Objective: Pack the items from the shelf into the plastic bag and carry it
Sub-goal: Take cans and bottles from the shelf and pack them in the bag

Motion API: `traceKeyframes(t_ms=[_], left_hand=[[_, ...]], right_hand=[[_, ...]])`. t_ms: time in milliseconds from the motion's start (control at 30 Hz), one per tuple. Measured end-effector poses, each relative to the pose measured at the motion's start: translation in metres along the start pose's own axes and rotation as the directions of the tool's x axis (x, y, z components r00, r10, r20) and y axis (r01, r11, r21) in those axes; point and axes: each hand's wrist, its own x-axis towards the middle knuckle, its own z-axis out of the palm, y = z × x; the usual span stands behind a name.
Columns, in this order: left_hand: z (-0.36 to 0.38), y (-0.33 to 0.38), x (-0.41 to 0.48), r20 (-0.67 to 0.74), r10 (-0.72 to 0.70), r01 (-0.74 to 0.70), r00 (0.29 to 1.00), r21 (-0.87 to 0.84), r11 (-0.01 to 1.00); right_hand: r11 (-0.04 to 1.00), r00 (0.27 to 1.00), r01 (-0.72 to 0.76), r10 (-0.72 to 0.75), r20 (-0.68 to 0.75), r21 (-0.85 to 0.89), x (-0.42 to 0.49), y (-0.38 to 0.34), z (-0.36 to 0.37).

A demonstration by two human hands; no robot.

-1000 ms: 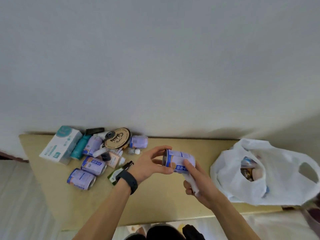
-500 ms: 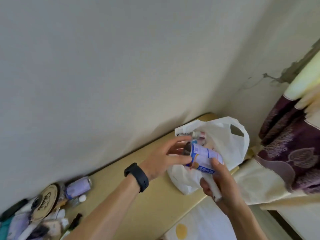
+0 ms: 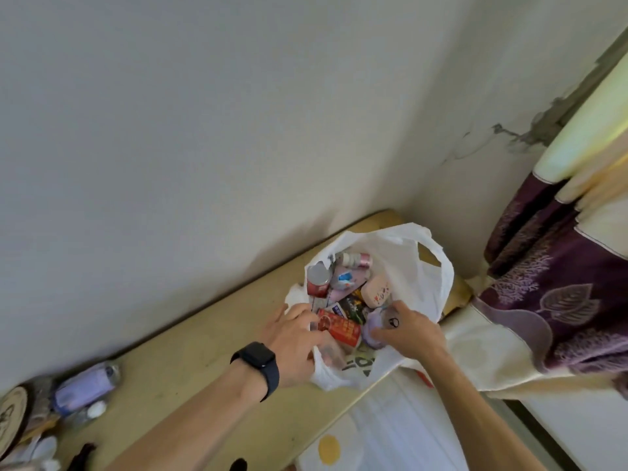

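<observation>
The white plastic bag (image 3: 411,266) stands open at the right end of the yellowish shelf (image 3: 204,351). Inside it lie a red can (image 3: 339,326), an upright red can (image 3: 317,280), a pink box (image 3: 375,288), small bottles and packets. My right hand (image 3: 413,333) reaches into the bag's mouth and grips a purple can (image 3: 372,324), its pull-tab top facing up. My left hand (image 3: 294,338), with a black watch on the wrist, holds the bag's near-left rim, fingers curled over the plastic.
Further items lie at the shelf's left end: a purple can (image 3: 85,385), a round wooden disc (image 3: 12,416) and small bottles. A white wall runs behind the shelf. A purple leaf-patterned curtain (image 3: 560,300) hangs at the right, a white sheet below.
Both hands have carried the purple can to the right, from above the shelf's middle into the bag. My left hand has let go of the can and now holds the bag's rim.
</observation>
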Motion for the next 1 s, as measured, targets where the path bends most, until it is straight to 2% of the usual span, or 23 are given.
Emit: traceKeyframes(t_ms=[67, 100, 267, 400, 533, 633, 667, 733, 767, 800, 833, 1000], left_hand=[[-0.003, 0.0, -0.002, -0.008, 0.01, -0.011, 1.0, -0.032, 0.999], [-0.005, -0.001, -0.003, -0.02, -0.002, 0.001, 1.0, -0.056, 0.998], [-0.012, -0.008, -0.003, -0.073, -0.057, 0.05, 0.996, -0.083, 0.995], [-0.015, -0.001, 0.001, -0.058, -0.085, 0.079, 0.995, -0.088, 0.993], [-0.012, 0.007, 0.0, -0.086, -0.082, 0.072, 0.993, -0.109, 0.991], [-0.01, 0.008, -0.003, -0.068, -0.081, 0.073, 0.994, -0.114, 0.991], [-0.01, 0.007, -0.005, -0.064, -0.085, 0.077, 0.994, -0.116, 0.99], [-0.009, 0.007, -0.005, -0.052, -0.089, 0.083, 0.995, -0.107, 0.991], [-0.008, 0.007, -0.006, -0.05, -0.095, 0.09, 0.994, -0.098, 0.991], [-0.008, 0.008, -0.007, -0.051, -0.104, 0.099, 0.993, -0.09, 0.991], [-0.009, 0.008, -0.009, -0.053, -0.113, 0.108, 0.992, -0.085, 0.99], [-0.007, 0.009, -0.026, -0.091, -0.156, 0.144, 0.984, -0.129, 0.981]], right_hand=[[0.98, 0.999, -0.005, 0.014, 0.044, -0.2, 0.008, 0.001, 0.008], [0.97, 0.998, -0.006, 0.021, 0.058, -0.242, 0.01, 0.002, 0.013], [0.965, 0.998, 0.054, -0.056, -0.001, -0.257, 0.016, 0.003, 0.033], [0.958, 0.995, 0.093, -0.08, 0.058, -0.27, 0.017, 0.007, 0.053], [0.993, 0.995, 0.015, -0.003, 0.101, -0.117, 0.018, 0.018, 0.052], [0.985, 0.994, -0.079, 0.066, 0.086, 0.156, 0.021, 0.014, 0.033], [0.939, 0.991, -0.126, 0.103, 0.089, 0.319, 0.024, 0.012, 0.028], [0.732, 0.975, -0.224, 0.157, 0.161, 0.643, 0.027, 0.001, 0.017], [0.619, 0.973, -0.231, 0.151, 0.175, 0.751, 0.028, -0.004, 0.014], [0.56, 0.976, -0.218, 0.145, 0.164, 0.8, 0.031, -0.008, 0.014], [0.545, 0.982, -0.187, 0.136, 0.134, 0.817, 0.031, -0.012, 0.015], [0.646, 0.984, -0.054, 0.162, -0.068, 0.761, -0.002, -0.027, 0.017]])
